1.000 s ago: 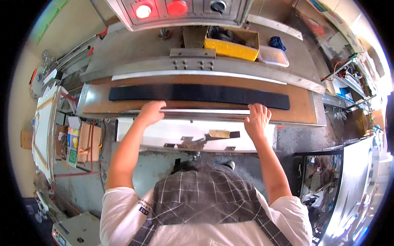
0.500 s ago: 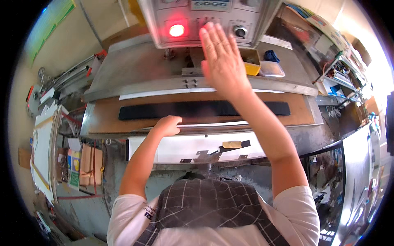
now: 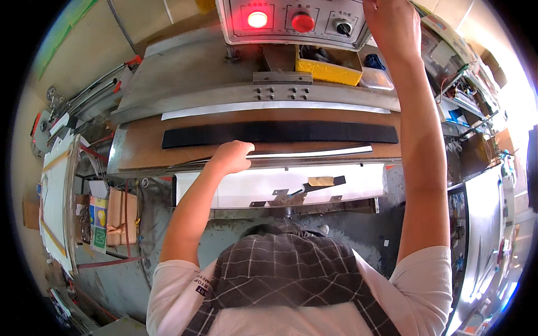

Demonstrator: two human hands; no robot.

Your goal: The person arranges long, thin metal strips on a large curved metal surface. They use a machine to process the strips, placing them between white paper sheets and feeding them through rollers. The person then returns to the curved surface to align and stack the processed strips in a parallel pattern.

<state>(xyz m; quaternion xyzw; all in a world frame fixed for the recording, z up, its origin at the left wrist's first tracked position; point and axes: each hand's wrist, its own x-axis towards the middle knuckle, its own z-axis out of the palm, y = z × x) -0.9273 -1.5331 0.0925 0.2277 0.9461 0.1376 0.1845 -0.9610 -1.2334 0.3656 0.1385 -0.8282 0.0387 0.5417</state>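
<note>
Near the front edge of the machine bed, my left hand point(image 3: 231, 158) has its fingers curled on a thin black-and-white strip point(image 3: 314, 152). A long flat black strip point(image 3: 280, 134) lies crosswise just beyond it on the brown board point(image 3: 143, 147). My right hand point(image 3: 395, 25) is raised at the right edge of the metal control box point(image 3: 280, 40); the top of the picture cuts off part of its fingers, so what it touches cannot be made out. The box carries a lit red lamp point(image 3: 257, 19), a red button point(image 3: 303, 22) and a black rotary knob point(image 3: 343, 27).
A yellow bin point(image 3: 329, 73) and a clear plastic container point(image 3: 377, 79) stand behind the metal crossbar point(image 3: 185, 102). Below the bed's front edge, a white panel point(image 3: 235, 187) holds small dark pieces. Stacked sheets point(image 3: 56, 196) stand at left; a cluttered shelf point(image 3: 459, 106) at right.
My right hand has moved up and right, from in front of the red button to the control box's right side. My left hand stays on the thin strip. The view has shifted slightly.
</note>
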